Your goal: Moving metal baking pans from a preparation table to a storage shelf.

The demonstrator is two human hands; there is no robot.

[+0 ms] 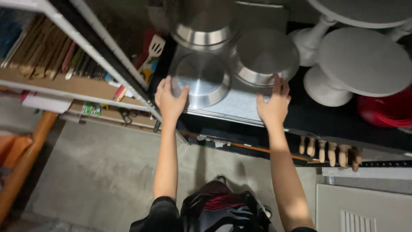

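Pans first: three round metal cake pans, all upside down, on a flat silvery tray (240, 107) at the near edge of a dark surface (317, 118). Nearest pan (201, 83) low and wide, shiny flat base up; second pan (266, 58) to its right, about the same; third pan (205, 25) behind, taller. Three white cake stands to the right, of which the front cake stand (356, 68) is fully seen, two cut off by the frame. One white slotted spatula (155, 48) left of the tray. Two hands. Left hand (168, 101): grip open, fingers spread, palm flat against the nearest pan's left rim and the tray edge, closed on nothing. Right hand (273, 105): grip open too, fingers splayed, tips touching the second pan's lower rim, palm over the tray. One row of wooden handles (328, 151) below the surface edge.
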